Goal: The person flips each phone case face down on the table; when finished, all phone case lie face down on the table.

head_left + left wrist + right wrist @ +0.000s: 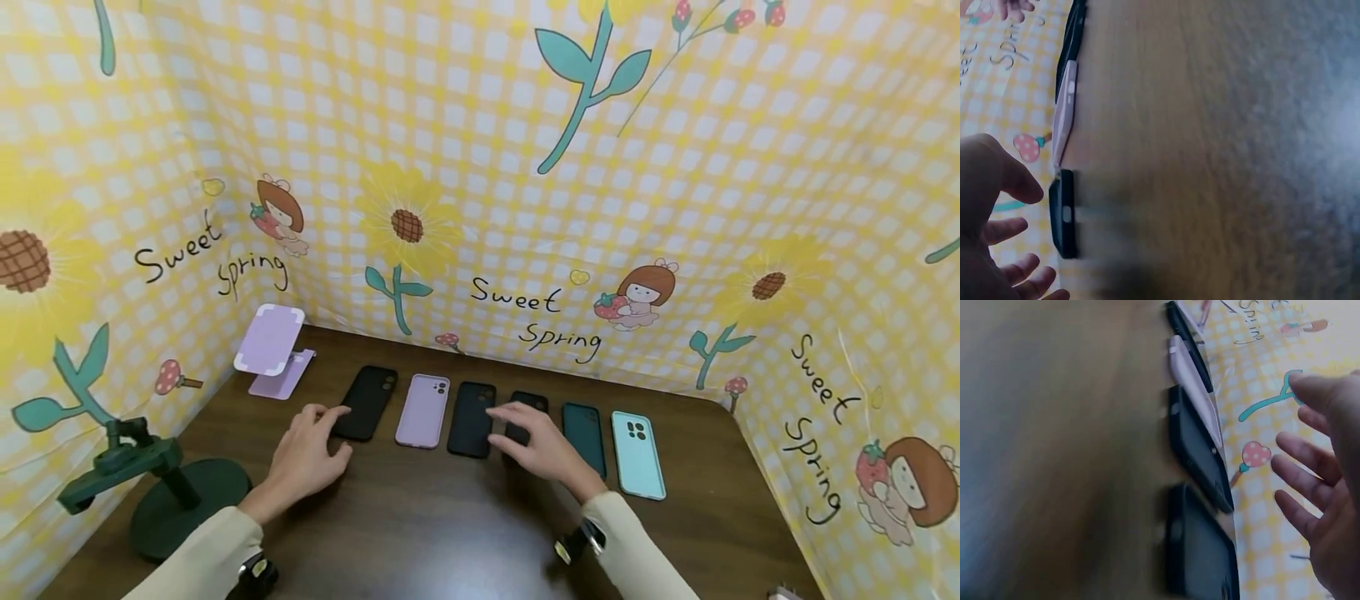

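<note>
Several phone cases lie in a row along the back of the table. My left hand (306, 457), fingers apart and loosely bent, is at the lower left edge of the leftmost black case (367, 402). Beside that case lies a lilac case (423, 410). With thumb and fingers spread, my right hand (542, 443) hovers near a dark case (471, 419) and partly covers another black case (531, 401). Farther right are a dark teal case (585, 432) and a mint case (638, 457). Both wrist views show hands with nothing in them.
A lilac folding stand (270, 340) is at the back left corner. Nearer, on the left, a dark green stand (187, 492) rises from a round base. Patterned yellow checked cloth (480, 208) walls in the brown table (420, 517) at the back and sides.
</note>
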### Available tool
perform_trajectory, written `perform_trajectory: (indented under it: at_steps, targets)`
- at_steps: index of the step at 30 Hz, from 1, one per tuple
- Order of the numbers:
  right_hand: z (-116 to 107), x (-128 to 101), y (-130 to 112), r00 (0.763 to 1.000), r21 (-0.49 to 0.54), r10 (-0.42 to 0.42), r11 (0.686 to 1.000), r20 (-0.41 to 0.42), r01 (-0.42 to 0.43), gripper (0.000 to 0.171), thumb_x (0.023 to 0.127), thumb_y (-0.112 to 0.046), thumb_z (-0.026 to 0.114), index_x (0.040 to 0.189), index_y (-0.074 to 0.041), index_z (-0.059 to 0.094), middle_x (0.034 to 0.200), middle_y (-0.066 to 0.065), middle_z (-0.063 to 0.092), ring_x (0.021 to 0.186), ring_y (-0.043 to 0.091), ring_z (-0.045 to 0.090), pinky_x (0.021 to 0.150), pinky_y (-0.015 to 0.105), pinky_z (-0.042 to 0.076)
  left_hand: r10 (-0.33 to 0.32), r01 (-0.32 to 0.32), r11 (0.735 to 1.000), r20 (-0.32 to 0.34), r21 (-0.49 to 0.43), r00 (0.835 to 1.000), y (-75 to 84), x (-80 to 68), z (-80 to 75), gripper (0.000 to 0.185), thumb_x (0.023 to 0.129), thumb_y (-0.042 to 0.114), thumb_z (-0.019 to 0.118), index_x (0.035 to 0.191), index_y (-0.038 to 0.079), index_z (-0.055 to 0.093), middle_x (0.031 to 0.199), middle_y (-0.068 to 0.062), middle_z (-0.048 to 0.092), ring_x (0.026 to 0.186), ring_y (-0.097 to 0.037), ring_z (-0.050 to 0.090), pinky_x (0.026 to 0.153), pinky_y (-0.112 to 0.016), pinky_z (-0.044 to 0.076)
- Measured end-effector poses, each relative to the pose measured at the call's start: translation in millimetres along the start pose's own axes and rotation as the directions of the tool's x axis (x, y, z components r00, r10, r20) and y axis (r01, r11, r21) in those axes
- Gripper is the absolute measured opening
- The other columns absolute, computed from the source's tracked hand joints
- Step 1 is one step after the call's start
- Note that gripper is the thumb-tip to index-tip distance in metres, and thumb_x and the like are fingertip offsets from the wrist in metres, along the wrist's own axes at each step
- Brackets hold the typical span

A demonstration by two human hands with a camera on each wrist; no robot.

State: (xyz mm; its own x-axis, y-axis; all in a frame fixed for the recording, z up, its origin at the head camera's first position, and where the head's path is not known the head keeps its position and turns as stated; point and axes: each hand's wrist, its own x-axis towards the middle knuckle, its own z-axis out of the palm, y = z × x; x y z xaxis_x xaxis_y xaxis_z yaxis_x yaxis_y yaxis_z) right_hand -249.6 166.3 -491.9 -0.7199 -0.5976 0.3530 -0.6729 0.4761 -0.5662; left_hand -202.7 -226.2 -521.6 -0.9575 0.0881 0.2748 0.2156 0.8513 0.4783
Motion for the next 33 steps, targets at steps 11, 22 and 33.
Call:
perform_trajectory:
  at_steps: [11, 22, 33]
  targets:
    - [41, 110, 10, 0.979, 0.091, 0.164, 0.980, 0.120, -0.175, 0.036, 0.103, -0.023, 0.065, 0.137, -0.011, 0.065, 0.128, 0.014, 0.069, 0.113, 0.027, 0.066, 0.097, 0.047, 0.054, -0.032, 0.032, 0.999, 0.045, -0.007, 0.998, -22.2, 2.1, -0.8, 0.049, 0.093, 0.016, 0.072, 0.138, 0.003, 0.058, 0.125, -0.031, 0.057, 0.114, -0.050, 0.053, 0.090, -0.064, 0.043]
    - [80, 164, 15, 0.970, 0.027, 0.216, 0.975, 0.114, -0.220, 0.029, 0.101, -0.017, 0.066, 0.129, -0.009, 0.071, 0.132, 0.005, 0.070, 0.127, 0.020, 0.064, 0.106, 0.036, 0.052, -0.032, 0.032, 0.999, 0.038, -0.002, 0.999, -21.5, 10.8, 8.6, 0.034, 0.094, 0.010, 0.070, 0.126, 0.000, 0.063, 0.126, -0.026, 0.061, 0.117, -0.049, 0.052, 0.092, -0.065, 0.040]
    - [119, 178, 7, 0.950, -0.171, 0.271, 0.955, 0.158, -0.244, 0.039, 0.104, -0.024, 0.062, 0.143, -0.023, 0.062, 0.147, -0.003, 0.061, 0.137, 0.020, 0.055, 0.120, 0.048, 0.033, 0.002, -0.002, 1.000, 0.001, 0.003, 1.000, -26.3, 9.4, 11.7, 0.017, 0.094, 0.005, 0.069, 0.110, 0.003, 0.068, 0.117, -0.020, 0.065, 0.110, -0.042, 0.056, 0.085, -0.057, 0.045]
